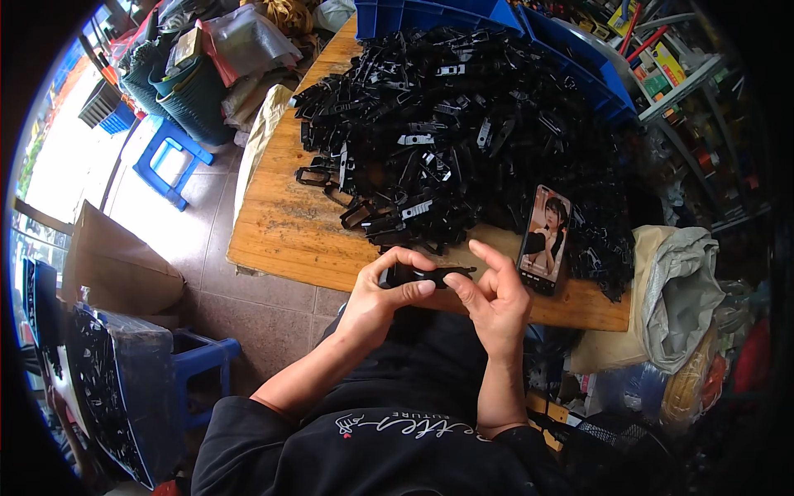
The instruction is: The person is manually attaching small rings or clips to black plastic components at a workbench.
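My left hand (pixel 374 296) is closed on a small black plastic part (pixel 440 273), thumb below and index finger above. The part points to the right, just beyond the table's front edge. My right hand (pixel 499 299) is at the part's right end. Its thumb tip is close to the part, though I cannot tell whether it touches. The index finger is raised away from the thumb, and the other fingers are bent. Past both hands, a large heap of similar black plastic parts (pixel 430 124) covers much of the wooden table (pixel 277 236).
A phone (pixel 544 240) with a lit screen lies right of my right hand. Blue bins (pixel 438 15) stand behind the heap. An open lined sack (pixel 682 289) is at the table's right. Blue stools (pixel 169 157) and a cardboard box (pixel 124 264) stand on the left.
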### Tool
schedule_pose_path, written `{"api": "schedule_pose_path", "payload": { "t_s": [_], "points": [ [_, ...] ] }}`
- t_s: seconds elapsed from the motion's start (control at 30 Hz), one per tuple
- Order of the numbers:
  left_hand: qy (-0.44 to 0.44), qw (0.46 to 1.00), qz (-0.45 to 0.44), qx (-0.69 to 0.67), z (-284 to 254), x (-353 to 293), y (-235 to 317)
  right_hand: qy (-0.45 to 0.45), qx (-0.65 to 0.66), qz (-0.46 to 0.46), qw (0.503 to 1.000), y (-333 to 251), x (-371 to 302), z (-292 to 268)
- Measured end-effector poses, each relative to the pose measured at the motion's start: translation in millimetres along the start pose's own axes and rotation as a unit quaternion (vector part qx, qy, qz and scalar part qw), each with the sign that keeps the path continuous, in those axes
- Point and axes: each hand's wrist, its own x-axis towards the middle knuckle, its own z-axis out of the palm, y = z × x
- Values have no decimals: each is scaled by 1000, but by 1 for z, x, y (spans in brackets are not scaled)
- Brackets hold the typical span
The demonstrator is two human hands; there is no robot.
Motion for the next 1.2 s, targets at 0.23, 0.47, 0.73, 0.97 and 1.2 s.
{"api": "schedule_pose_path", "payload": {
  "t_s": [0.23,0.47,0.73,0.97,1.2],
  "points": [
    [36,998,5,-41,-2,3,9,52,-328,-121,935,35,57,-23],
    [62,997,3,-51,-5,1,10,7,-277,-59,959,33,42,-22],
    [19,999,-26,-33,2,5,8,-25,193,-71,978,-1,-1,-11],
    [-35,994,-56,-88,5,1,7,-14,41,-220,975,13,-2,-5],
    [-36,994,-65,-81,5,2,8,-12,66,-195,979,16,-5,-6]
  ]
}}
